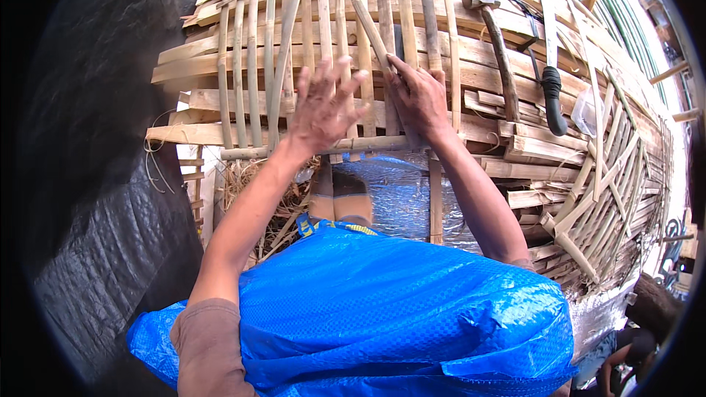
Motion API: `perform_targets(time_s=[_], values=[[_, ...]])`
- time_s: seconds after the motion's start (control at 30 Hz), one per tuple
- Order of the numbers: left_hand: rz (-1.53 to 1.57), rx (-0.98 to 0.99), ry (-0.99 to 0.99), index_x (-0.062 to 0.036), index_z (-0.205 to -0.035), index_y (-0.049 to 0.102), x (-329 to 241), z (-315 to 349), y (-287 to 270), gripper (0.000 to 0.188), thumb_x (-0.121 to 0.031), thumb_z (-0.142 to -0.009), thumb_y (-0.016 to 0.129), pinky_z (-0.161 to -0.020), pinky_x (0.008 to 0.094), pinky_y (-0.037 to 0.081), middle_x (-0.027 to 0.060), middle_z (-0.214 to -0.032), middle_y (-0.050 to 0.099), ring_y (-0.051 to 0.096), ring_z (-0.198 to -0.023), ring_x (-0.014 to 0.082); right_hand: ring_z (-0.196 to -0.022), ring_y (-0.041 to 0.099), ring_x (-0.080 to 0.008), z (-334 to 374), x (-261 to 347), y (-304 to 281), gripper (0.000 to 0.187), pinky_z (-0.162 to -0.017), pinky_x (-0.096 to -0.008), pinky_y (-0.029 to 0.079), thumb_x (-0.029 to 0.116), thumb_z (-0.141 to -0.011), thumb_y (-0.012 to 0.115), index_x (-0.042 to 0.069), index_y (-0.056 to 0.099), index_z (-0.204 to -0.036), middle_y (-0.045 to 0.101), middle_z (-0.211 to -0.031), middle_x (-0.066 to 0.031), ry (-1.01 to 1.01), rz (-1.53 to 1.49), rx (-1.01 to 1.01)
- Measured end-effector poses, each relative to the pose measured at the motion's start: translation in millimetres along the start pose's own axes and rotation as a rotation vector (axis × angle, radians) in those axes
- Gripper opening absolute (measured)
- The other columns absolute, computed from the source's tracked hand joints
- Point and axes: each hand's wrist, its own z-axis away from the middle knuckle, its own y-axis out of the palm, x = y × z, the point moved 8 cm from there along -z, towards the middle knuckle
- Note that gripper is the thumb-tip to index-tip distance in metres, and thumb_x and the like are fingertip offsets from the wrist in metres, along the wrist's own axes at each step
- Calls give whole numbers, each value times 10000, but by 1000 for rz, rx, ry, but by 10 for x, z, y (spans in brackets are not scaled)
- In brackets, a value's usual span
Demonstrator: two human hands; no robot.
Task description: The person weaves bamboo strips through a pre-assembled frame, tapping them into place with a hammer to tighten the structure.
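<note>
A frame of upright bamboo slats (322,11) lies before me, tied to a bamboo crossbar (368,145) along its near edge. My left hand (323,106) hovers over the slats, slightly blurred, fingers spread and holding nothing. My right hand (421,95) is closed, thumb and forefinger at the lower end of a diagonal bamboo slat (362,7). Beneath that hand runs a flat dark grey strip (398,40), mostly hidden, whose kind I cannot make out. A blue plastic sheet (382,294) covers my lap.
Split bamboo planks (198,66) form the layered surface underneath. A hammer (501,59) and a black-handled machete (551,92) lie to the right, near a bamboo lattice (603,169). Dark sheeting (110,250) spreads on the left. Another person (629,356) is at the lower right.
</note>
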Motion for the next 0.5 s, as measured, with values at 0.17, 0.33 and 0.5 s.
perform_targets(time_s=[0.17, 0.33, 0.5], values=[[252, 67, -71, -149, -1570, 209, -588, -86, 400, 844, -507, -919, 609, -1192, 593, 126, 124, -1629, 200, 221, -1498, 313, -878, 694, -297, -73, -175, 106, 384, -833, -404, 479, 152, -834, 665, 91, 633, -1211, 719, -941, -142, 68, -250, 69], [283, 71, -42, -119, -1582, 95, -598, -101, 375, 895, -473, -933, 599, -1177, 615, 167, 147, -1629, 198, 263, -1483, 336, -860, 720, -335, -199, -215, 26, 359, -780, -395, 573, 153, -847, 675, 29, 655, -1184, 720, -914, -207, 186, -364, 327], [335, 65, -89, -106, -1579, 115, -546, -76, 410, 758, -365, -997, 527, -1202, 560, 142, 146, -1622, 238, 271, -1484, 315, -856, 709, -313, 79, -52, -208, 385, -762, -401, 550, 224, -858, 714, 56, 666, -1201, 726, -947, -161, 178, -148, 349]])
